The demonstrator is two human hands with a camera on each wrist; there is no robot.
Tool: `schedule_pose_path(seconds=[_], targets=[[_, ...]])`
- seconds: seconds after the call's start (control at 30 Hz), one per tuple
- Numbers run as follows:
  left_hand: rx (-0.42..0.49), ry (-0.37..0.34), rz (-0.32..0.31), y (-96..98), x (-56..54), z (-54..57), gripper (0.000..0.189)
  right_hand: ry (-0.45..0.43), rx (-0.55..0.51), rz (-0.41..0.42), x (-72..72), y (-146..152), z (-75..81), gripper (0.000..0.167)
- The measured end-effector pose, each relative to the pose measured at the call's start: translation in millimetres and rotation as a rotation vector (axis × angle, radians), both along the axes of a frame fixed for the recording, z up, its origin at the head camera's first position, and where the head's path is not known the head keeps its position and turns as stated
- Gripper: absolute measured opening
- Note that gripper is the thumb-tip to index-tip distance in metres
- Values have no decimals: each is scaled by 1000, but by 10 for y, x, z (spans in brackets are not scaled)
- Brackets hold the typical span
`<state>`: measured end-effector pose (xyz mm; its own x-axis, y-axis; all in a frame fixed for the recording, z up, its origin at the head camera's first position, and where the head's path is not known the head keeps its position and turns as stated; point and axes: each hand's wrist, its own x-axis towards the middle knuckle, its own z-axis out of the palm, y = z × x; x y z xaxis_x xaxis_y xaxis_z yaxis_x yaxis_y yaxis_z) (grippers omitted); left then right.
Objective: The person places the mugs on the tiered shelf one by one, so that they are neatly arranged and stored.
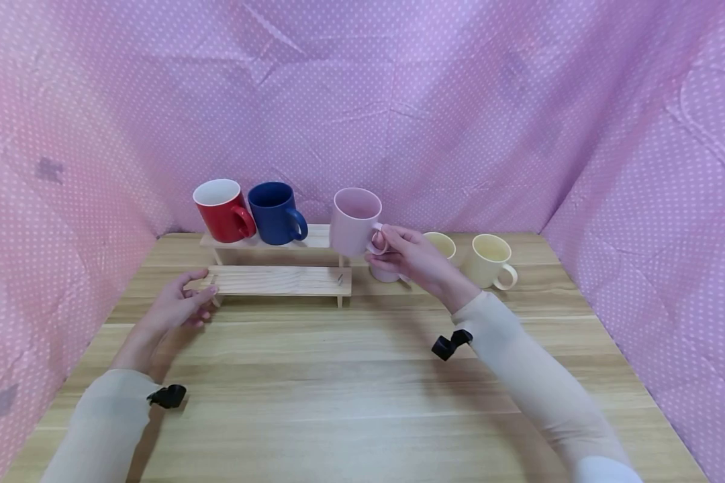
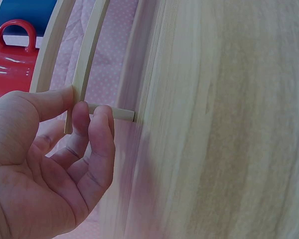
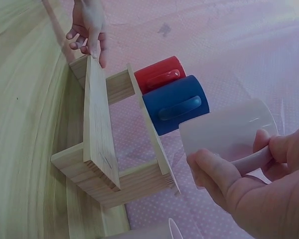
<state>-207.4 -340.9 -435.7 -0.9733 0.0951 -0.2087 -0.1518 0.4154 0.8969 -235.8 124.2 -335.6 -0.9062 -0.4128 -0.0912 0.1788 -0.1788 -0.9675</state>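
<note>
My right hand (image 1: 419,261) grips a pink mug (image 1: 352,225) by its handle, holding it upright by the right end of a two-step wooden rack's upper shelf (image 1: 318,235). In the right wrist view the pink mug (image 3: 224,130) is apart from the shelf edge. My left hand (image 1: 178,302) pinches the left end of the lower shelf (image 1: 278,280) between thumb and fingers, as the left wrist view shows. On the upper shelf stand a red mug (image 1: 220,218) at the left and a blue mug (image 1: 273,213) beside it, handles to the right.
Right of the rack, a second pink mug (image 1: 384,274) stands on the wooden table (image 1: 314,389), partly hidden by my right hand. Two yellow mugs stand farther right, one (image 1: 441,244) behind my hand and one (image 1: 489,260) in full view. A pink dotted curtain (image 1: 362,100) hangs behind.
</note>
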Motion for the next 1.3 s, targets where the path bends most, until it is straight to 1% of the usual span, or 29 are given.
schedule_pose_path(seconds=[0.13,0.27,0.47,0.7,0.8,1.17,1.3], targets=[[13,8,-4,3,14,7,80,3,1,-12,-65,-76,-7,35],[11,0,-2,4,10,3,81,4,8,-22,-140,-126,-21,34],[17,7,-8,-2,5,0,80,9,33,-14,-232,-197,-14,35],[7,-18,13,4,-5,0,79,5,71,-16,-296,-298,-8,34],[5,-21,13,12,-4,6,78,9,90,-15,-319,-320,-15,35],[-1,-34,21,12,-22,-8,79,-37,96,-16,-411,-404,-58,42],[1,-28,21,5,-17,-7,79,-28,113,-21,-449,-434,-89,40]])
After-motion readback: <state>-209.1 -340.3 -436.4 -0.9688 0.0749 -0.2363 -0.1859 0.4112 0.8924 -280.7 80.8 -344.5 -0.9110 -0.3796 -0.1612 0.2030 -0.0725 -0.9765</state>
